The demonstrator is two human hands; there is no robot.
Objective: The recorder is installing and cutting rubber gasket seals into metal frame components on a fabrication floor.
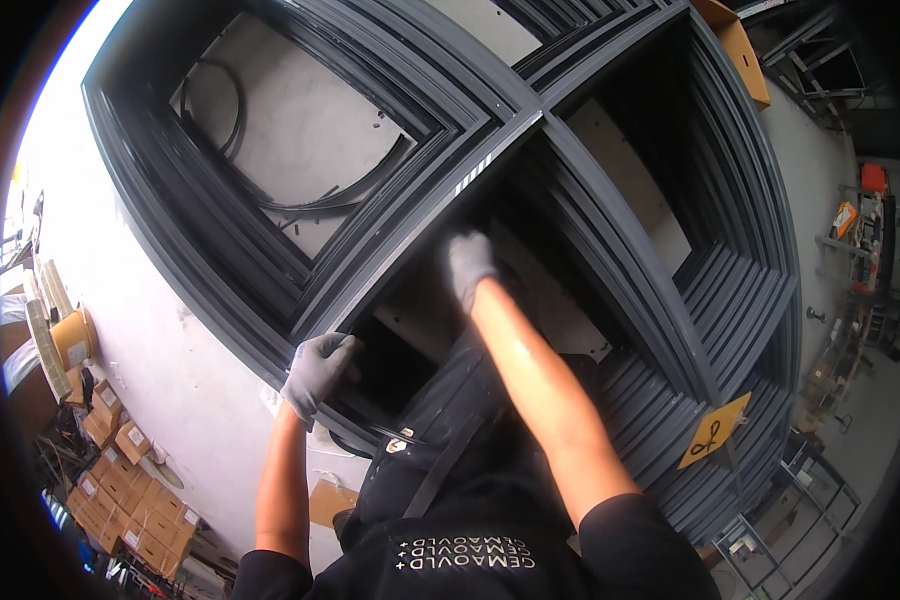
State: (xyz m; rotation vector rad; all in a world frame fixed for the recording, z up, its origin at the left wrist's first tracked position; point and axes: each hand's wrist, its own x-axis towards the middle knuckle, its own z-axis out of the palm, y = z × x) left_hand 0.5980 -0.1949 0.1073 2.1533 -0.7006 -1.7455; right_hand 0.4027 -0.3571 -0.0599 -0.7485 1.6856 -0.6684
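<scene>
A stack of dark grey window-type frames (610, 185) with crossbars fills the middle of the head view. My left hand (318, 375), in a grey glove, is at the near-left edge of the top frame, its fingers curled closed; what they pinch, if anything, is hidden. My right hand (470, 268), gloved alike, hangs over a dark opening beside the long grey bar (410, 225). Motion blurs its fingers, so its grip is unclear. White stripes mark the bar ahead of it. Thin black strips (315, 205) lie curved on the floor inside the far-left opening.
A yellow card (715, 432) is on the stack at the right. Cardboard boxes (130, 500) are piled at the lower left, near a yellowish roll (73, 338). Metal racks (790, 500) stand at the lower right. Tools and an orange item (845, 218) line the far right.
</scene>
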